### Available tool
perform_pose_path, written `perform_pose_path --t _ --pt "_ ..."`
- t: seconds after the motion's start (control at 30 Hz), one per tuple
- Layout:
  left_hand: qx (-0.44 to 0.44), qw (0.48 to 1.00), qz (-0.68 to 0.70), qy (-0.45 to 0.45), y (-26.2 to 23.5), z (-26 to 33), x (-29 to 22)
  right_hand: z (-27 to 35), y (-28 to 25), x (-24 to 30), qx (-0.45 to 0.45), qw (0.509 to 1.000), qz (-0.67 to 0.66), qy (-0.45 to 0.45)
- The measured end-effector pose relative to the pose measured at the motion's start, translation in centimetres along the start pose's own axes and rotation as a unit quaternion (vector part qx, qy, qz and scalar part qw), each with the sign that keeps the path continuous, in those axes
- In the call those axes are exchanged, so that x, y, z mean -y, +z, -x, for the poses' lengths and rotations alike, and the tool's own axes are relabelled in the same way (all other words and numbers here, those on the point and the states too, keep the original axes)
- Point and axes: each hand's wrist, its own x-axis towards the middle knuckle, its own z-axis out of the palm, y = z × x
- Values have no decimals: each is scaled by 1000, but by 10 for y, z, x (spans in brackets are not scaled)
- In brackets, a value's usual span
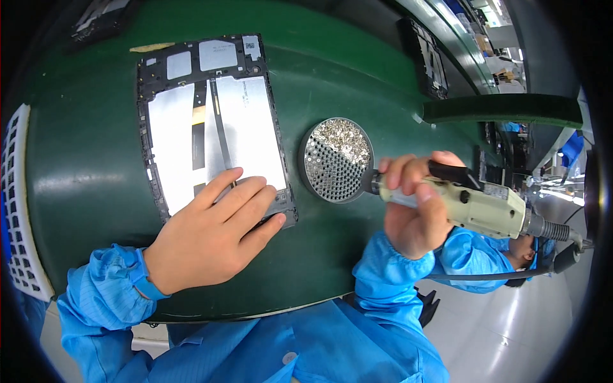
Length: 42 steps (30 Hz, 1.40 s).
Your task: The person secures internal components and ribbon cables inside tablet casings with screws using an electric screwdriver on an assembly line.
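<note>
An opened tablet, with silver battery plates and a black frame, lies on the green work mat. My left hand rests on its lower part, fingers stretched out and covering that area. My right hand is wrapped round a cream electric screwdriver with a black lever, held sideways. The tool's dark nose points left at the edge of a round grey screw tray, just right of the tablet. Small silver screws heap at the tray's far side, and the near part shows rows of holes. The screwdriver's bit cannot be made out.
A white slotted rack stands at the left edge. More dark device frames lie at the far left and far right. A raised green-topped ledge juts in at right. A person in blue sits beyond my right arm.
</note>
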Motion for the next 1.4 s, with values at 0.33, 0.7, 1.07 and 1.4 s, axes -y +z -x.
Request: perform_pose_path --t 0.33,0.7,1.07,1.4 --pt "-11 1000 0 -2 7 -10 0 2 5 -11 18 999 20 42" --pt "-4 1000 -12 -16 9 -15 -4 0 -1 -12 22 998 33 56" --pt "0 1000 -14 -14 8 -18 -3 2 5 -8 6 999 45 28" --pt "-4 1000 -10 -10 18 -27 -5 13 22 18 145 986 55 62"
